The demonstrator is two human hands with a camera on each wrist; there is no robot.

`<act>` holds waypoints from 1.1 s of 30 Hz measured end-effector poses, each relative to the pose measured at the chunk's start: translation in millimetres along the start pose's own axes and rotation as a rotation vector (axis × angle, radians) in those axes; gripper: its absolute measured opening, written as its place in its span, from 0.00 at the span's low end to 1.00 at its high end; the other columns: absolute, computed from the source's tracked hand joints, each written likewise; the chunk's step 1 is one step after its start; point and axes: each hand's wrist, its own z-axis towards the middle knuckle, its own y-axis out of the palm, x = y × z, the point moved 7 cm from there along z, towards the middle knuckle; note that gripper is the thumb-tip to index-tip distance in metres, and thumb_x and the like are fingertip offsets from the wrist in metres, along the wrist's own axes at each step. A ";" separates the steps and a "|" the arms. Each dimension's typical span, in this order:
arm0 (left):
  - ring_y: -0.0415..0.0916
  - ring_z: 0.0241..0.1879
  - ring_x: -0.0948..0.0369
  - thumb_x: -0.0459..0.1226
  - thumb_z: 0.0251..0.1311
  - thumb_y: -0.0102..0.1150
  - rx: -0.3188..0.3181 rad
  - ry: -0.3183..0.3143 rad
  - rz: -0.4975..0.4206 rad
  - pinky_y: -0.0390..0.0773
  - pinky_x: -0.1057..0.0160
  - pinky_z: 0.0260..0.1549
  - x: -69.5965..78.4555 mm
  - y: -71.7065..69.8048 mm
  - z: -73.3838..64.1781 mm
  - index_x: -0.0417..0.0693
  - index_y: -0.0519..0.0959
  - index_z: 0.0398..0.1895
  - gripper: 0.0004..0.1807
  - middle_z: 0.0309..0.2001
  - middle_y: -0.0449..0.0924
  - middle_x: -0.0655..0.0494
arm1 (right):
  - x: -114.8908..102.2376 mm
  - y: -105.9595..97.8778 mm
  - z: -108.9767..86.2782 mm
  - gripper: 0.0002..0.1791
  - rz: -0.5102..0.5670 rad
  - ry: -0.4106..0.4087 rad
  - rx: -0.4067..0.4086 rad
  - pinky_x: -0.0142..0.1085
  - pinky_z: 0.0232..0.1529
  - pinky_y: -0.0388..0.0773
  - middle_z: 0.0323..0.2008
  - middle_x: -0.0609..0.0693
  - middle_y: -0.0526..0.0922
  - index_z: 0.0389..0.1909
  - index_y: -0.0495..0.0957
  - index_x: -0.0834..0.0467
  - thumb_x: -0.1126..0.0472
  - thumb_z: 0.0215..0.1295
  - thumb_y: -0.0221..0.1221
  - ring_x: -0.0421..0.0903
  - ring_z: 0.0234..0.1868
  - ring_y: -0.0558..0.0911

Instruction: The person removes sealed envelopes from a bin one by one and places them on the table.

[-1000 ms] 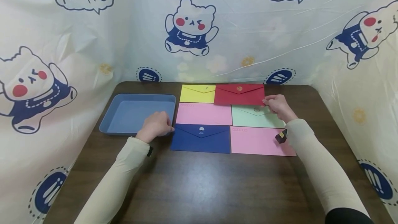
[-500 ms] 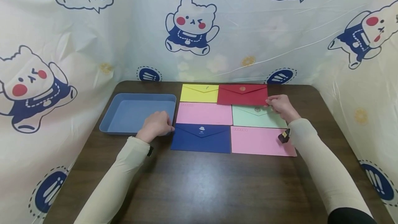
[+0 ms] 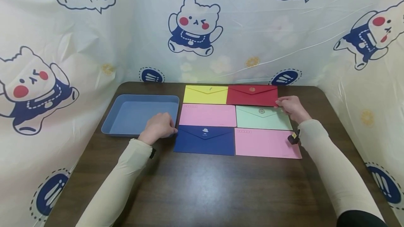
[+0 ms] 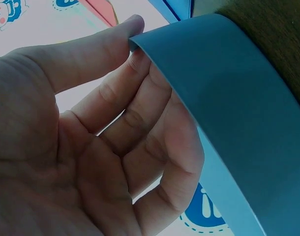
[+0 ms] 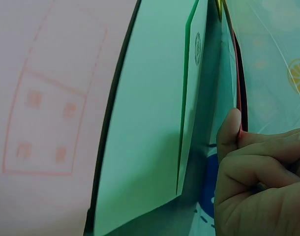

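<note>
My right hand (image 3: 293, 108) pinches the lower right corner of a red envelope (image 3: 251, 95) between thumb and fingers. In the right wrist view that red envelope (image 5: 241, 88) appears edge-on, above a mint green envelope (image 5: 145, 113). A yellow envelope (image 3: 205, 95) lies just left of the red one, side by side at the far row. The left hand (image 3: 159, 126) grips the near right rim of a blue tray (image 3: 108, 115); in the left wrist view, its thumb lies on the rim of the tray (image 4: 224, 83) with the fingers curled against the wall.
Below the top row lie a pink envelope (image 3: 207, 115) and the mint green one, then a navy envelope (image 3: 203, 143) and another pink envelope (image 3: 262, 143) nearest me. A cartoon-printed curtain (image 3: 240, 27) surrounds the dark wooden table (image 3: 202, 192).
My right hand has slid the red envelope to the right, uncovering more of the yellow one until their edges meet. The left hand has stayed at the tray's rim.
</note>
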 end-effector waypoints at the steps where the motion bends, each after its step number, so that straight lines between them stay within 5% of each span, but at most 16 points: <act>1: 0.76 0.27 0.53 0.40 0.65 0.72 0.001 0.000 -0.001 0.72 0.58 0.24 0.1 -0.1 0.1 0.45 0.88 0.28 0.10 0.22 0.79 0.51 | 0.4 -1.3 -0.1 0.26 0.002 0.000 -0.002 0.33 0.19 0.59 0.40 0.55 0.86 0.73 0.66 0.72 0.62 0.83 0.52 0.38 0.15 0.60; 10: 0.76 0.28 0.53 0.40 0.66 0.72 -0.001 -0.002 -0.017 0.73 0.58 0.25 -0.8 0.3 -1.1 0.45 0.88 0.30 0.09 0.24 0.80 0.51 | 5.4 -7.2 0.3 0.25 0.008 0.010 -0.008 0.32 0.21 0.60 0.34 0.47 0.85 0.73 0.67 0.72 0.62 0.83 0.52 0.38 0.17 0.61; 33: 0.76 0.28 0.53 0.40 0.66 0.72 0.011 0.008 -0.013 0.73 0.58 0.24 0.2 -0.2 -1.2 0.45 0.88 0.29 0.09 0.24 0.80 0.51 | 8.7 -18.7 -0.6 0.25 0.003 0.012 -0.014 0.31 0.20 0.60 0.34 0.47 0.85 0.72 0.65 0.72 0.61 0.84 0.50 0.36 0.17 0.61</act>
